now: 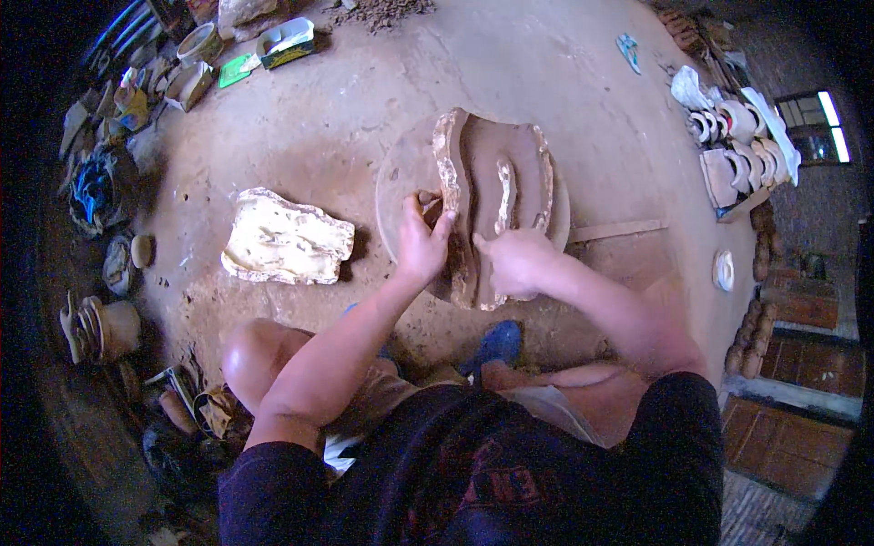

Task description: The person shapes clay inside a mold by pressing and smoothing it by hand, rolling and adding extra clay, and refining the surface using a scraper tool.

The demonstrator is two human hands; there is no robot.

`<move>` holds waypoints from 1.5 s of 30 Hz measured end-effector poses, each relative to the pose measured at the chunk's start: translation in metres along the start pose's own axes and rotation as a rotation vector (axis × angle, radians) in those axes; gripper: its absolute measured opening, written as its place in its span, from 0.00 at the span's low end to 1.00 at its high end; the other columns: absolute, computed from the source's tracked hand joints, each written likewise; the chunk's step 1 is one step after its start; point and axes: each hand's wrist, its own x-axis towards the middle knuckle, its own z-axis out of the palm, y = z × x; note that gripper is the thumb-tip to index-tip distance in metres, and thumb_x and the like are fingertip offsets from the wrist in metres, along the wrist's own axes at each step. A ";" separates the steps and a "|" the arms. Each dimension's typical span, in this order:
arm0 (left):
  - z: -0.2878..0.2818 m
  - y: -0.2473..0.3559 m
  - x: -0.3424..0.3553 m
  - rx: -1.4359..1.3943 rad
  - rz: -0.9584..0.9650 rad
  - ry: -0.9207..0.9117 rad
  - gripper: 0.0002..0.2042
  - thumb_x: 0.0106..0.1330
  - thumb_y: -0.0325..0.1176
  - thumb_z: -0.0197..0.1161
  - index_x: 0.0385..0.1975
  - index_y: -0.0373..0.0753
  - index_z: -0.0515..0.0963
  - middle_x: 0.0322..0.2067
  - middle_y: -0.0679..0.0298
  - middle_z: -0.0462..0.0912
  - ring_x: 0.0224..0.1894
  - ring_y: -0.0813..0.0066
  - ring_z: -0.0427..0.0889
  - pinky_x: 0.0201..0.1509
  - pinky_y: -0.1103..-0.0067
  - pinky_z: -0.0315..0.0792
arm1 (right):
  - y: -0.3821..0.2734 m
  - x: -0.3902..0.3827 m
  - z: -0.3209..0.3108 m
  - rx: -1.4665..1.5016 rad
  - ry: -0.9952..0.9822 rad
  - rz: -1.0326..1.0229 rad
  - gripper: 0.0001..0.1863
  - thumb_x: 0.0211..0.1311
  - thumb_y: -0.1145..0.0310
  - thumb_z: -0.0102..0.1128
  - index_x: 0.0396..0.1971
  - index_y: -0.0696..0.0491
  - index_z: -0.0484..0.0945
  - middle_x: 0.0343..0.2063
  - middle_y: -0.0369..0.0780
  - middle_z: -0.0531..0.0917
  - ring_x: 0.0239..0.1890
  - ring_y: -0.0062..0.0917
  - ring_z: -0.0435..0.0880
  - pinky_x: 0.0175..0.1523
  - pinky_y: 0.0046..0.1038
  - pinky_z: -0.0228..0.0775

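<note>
A wavy mold (462,159) with pale, crusty rims and brown clay lining its hollows lies on a round board (401,164) in front of me. My left hand (426,241) is closed on the mold's left rim, thumb on top and fingers at the outer side. Over the near part of the pale middle ridge (505,187) is my right hand (521,264). Its fingers are curled, and one digit points left against the clay; anything inside the hand is hidden. To the left, apart from both hands, a cream-coloured mold piece (287,237) with a rough edge lies on the floor.
A wooden strip (619,230) lies right of the board. Curved pale pieces (742,150) are stacked at the far right, near a white ring-shaped piece (724,271). A box (286,42) and a green tray (238,70) are at the far left. Clay crumbs (387,11) lie farthest away.
</note>
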 end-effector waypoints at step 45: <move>-0.027 -0.040 0.021 0.653 0.667 -0.282 0.31 0.82 0.44 0.44 0.75 0.25 0.53 0.76 0.45 0.52 0.79 0.52 0.49 0.82 0.63 0.42 | 0.239 -0.213 0.521 0.652 0.272 1.062 0.33 0.53 0.39 0.71 0.46 0.54 0.87 0.55 0.51 0.83 0.58 0.47 0.81 0.62 0.46 0.76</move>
